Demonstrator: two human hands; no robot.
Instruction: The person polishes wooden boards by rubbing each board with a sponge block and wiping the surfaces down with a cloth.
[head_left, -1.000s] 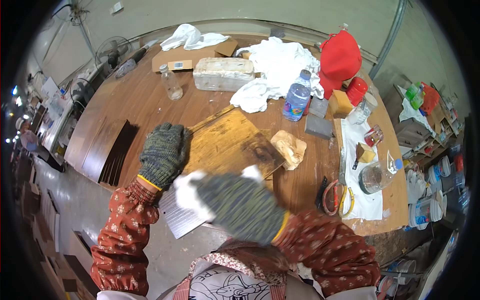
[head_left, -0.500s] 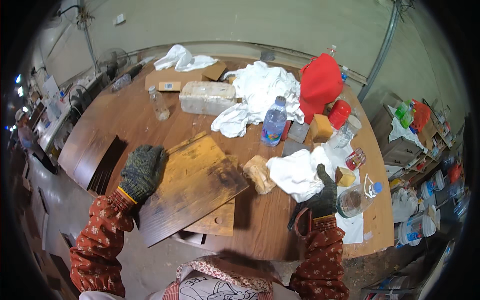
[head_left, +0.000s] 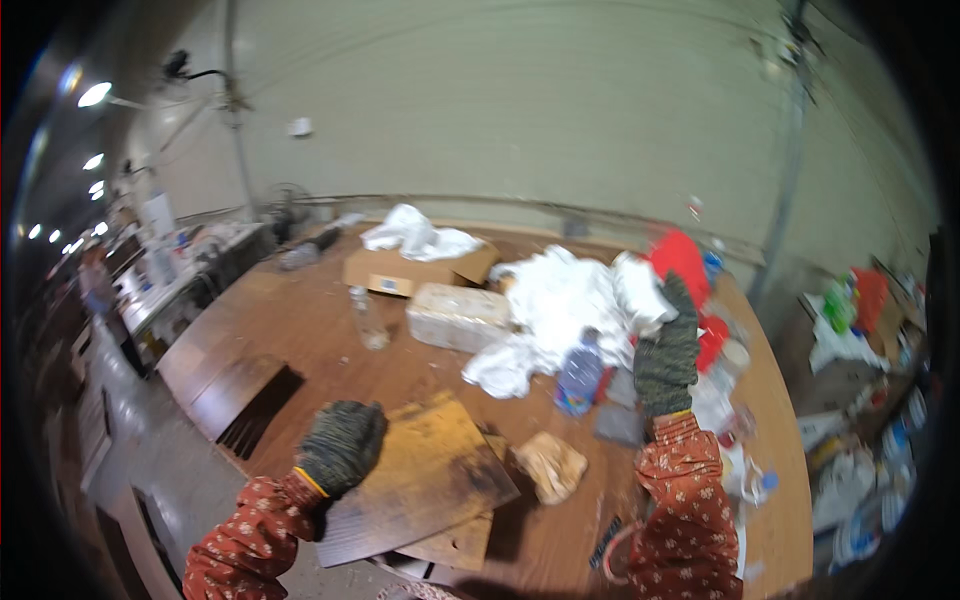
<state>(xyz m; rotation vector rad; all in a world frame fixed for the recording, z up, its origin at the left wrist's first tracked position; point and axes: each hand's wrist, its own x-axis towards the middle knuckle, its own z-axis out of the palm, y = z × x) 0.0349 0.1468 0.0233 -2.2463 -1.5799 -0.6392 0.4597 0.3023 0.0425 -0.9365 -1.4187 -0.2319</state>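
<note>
My left hand (head_left: pixel 341 447), in a dark grey knit glove, grips the upper left edge of a brown wooden board (head_left: pixel 420 490) with dark stains. The board lies tilted across a lighter wooden board (head_left: pixel 455 543) at the table's near edge. Stretched far forward on the right, my gloved right hand (head_left: pixel 667 350) holds a white cloth (head_left: pixel 640 288) at its fingertips. Beyond that hand is a red cloth (head_left: pixel 682 262). A larger heap of white cloths (head_left: pixel 565 305) lies just left of it. A crumpled tan cloth (head_left: pixel 551 466) rests to the right of the boards.
A plastic bottle (head_left: pixel 579 375) and grey blocks (head_left: pixel 618 424) stand near my right forearm. Behind are a wrapped block (head_left: pixel 458 317), a clear bottle (head_left: pixel 368 320) and a cardboard box (head_left: pixel 420 268). Stacked dark boards (head_left: pixel 235 395) sit at the left table edge. A person (head_left: pixel 105 300) stands far left.
My right hand has lifted the white cloth off the near right of the table and carried it forward to the red cloth. The left hand stays on the board; the view has tilted up.
</note>
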